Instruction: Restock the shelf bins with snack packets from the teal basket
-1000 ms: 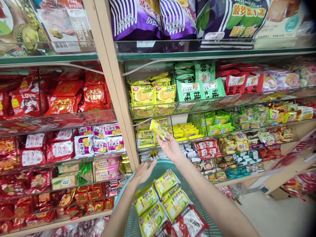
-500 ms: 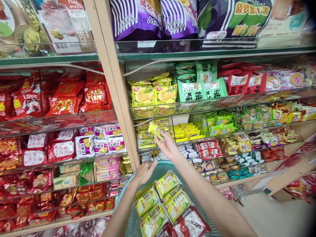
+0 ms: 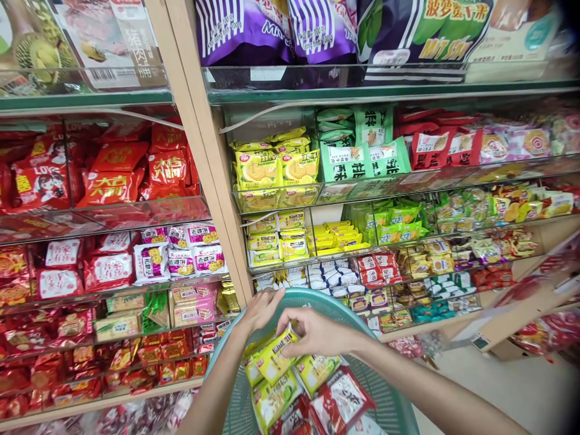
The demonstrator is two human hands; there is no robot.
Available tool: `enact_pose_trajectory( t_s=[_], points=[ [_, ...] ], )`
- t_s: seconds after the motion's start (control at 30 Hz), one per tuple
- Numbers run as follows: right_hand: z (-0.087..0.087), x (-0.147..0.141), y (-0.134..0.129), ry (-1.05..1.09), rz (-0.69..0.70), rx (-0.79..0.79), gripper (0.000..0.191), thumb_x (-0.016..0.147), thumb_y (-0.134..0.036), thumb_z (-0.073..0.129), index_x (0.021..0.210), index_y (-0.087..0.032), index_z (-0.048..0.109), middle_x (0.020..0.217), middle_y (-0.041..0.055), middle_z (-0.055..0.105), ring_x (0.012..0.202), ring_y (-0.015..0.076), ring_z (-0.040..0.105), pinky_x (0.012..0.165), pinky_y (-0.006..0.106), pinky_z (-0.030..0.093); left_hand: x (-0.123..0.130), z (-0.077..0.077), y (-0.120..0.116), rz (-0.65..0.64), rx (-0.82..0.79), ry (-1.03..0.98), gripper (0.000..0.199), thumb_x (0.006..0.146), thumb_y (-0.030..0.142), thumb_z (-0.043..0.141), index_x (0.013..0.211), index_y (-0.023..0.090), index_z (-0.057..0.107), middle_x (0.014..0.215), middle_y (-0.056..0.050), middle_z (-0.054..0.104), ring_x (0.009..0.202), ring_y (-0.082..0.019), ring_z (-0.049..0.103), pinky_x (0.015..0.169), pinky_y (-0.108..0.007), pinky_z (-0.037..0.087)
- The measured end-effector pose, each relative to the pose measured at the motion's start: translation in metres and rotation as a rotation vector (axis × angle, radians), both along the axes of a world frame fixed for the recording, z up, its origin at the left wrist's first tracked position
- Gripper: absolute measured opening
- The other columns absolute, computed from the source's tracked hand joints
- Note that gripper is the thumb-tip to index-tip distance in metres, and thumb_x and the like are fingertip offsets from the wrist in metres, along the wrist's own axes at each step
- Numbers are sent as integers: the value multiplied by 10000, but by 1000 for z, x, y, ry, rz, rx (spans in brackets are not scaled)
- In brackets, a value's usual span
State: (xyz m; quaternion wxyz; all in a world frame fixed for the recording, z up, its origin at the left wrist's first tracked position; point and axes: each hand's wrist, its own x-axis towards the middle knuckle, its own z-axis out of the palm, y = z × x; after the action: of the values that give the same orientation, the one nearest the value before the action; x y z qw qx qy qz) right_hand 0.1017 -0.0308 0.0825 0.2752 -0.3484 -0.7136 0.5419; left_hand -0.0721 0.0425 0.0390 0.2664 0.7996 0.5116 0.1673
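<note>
My right hand [image 3: 315, 332] is over the green plastic basket [image 3: 396, 396], thumb and fingers pinching a yellow lemon snack packet [image 3: 275, 357] by one end. That packet is just above or touching other yellow lemon packets [image 3: 274, 399] in the basket. Red and white snack packets [image 3: 342, 399] lie beside them. My left hand [image 3: 265, 309] grips the basket's far left rim, its fingertips partly hidden. On the shelf beyond the rim, a compartment holds matching yellow lemon packets [image 3: 264, 241].
Shelves of wrapped snacks fill the view. A wooden upright [image 3: 203, 151] parts the left and right shelving. Clear shelf fronts [image 3: 362, 187] edge the compartments. Large purple bags [image 3: 244, 36] stand on top. Pale floor [image 3: 457, 386] shows at lower right.
My right hand has come down from the shelf into the basket with the yellow lemon packet. My left hand stays at the rim. The view has shifted slightly.
</note>
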Motion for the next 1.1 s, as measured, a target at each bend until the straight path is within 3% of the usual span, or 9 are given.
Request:
enact_pose_trajectory(
  t_s=[0.1,0.53,0.67,0.8,1.1],
  points=[
    [-6,-6,-12,-186,13,75,336,660,-281,744,937,-172,589,565,-107,363,495,54,294,458,191,221,1,1,-2,-8,33,13,673,880,654,147,826,190,632,917,-72,668,867,-231,592,730,-288,388],
    [-29,-27,-37,-375,123,304,329,706,-384,713,956,-198,608,854,-15,565,726,116,476,632,202,348,0,-2,-1,-9,20,-3,665,881,651,152,805,189,624,876,-67,657,833,-227,588,751,-299,390],
    [-29,-25,-37,-423,186,366,274,754,-370,682,961,-203,615,918,13,616,889,164,540,797,258,392,-1,-3,-1,-4,23,-4,658,885,645,160,831,181,625,895,-73,661,847,-228,591,762,-300,394],
    [-25,-23,-35,-449,249,444,215,805,-370,638,954,-216,636,907,7,659,943,176,567,917,314,353,0,-2,-1,-8,27,15,657,892,636,151,806,179,616,893,-78,655,835,-225,593,741,-302,393],
    [-28,-19,-34,-553,282,588,231,839,-368,593,982,-205,671,847,28,660,948,196,550,945,366,326,0,-2,-1,-17,29,19,658,895,630,139,810,183,615,887,-67,652,824,-216,584,747,-297,390]
  ],
)
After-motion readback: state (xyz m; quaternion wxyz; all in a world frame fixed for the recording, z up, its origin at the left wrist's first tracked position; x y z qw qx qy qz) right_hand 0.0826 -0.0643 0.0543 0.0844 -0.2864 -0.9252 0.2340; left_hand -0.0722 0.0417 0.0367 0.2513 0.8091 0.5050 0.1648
